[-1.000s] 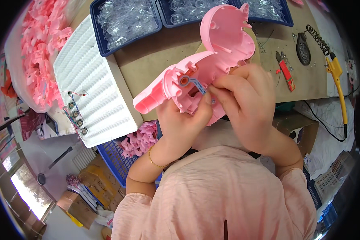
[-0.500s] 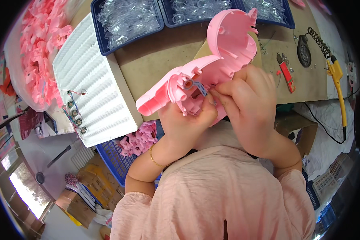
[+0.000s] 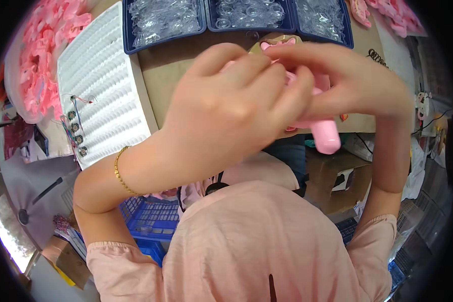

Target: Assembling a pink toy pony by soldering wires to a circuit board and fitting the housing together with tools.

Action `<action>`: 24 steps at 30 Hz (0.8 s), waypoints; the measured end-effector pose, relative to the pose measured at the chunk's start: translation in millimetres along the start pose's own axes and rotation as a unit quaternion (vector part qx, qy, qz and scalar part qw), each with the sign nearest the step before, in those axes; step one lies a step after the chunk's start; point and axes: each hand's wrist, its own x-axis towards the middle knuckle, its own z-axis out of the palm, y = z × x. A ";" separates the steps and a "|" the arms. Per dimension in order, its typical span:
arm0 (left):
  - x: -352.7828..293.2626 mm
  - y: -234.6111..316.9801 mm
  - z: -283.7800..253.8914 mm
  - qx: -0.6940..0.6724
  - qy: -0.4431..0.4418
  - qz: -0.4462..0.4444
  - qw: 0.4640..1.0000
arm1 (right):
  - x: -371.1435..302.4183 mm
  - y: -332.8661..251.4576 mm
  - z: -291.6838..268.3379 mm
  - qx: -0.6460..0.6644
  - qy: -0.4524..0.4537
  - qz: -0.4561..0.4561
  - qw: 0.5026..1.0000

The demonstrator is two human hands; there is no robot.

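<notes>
A pink plastic toy shell (image 3: 327,138) is held in both hands above the work table, with its rounded handle-like end pointing down toward me. My left hand (image 3: 231,100) covers much of it, back of the hand up, with its fingers curled over the shell. From the other side my right hand (image 3: 345,83) grips the same shell, thumb and fingers around it. Another bit of pink plastic shows beyond the fingertips. The inside of the shell, and whether a small part is pinched there, is hidden behind my hands.
Three dark blue trays (image 3: 206,17) of clear plastic parts line the far edge. At left lie a white ridged foam tray (image 3: 105,85), small round wired components (image 3: 75,128) and heaped pink parts (image 3: 40,70). Below are a blue basket (image 3: 153,216) and a cardboard box (image 3: 332,176).
The shell has been turned, its handle-like end swinging from the left to the near right. My left hand has risen and now covers it; my right hand has moved up and to the right.
</notes>
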 end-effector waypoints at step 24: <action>-49.7 47.4 34.2 0.200 -0.188 0.050 0.960 | 9.4 31.9 11.7 0.197 -0.069 0.097 0.973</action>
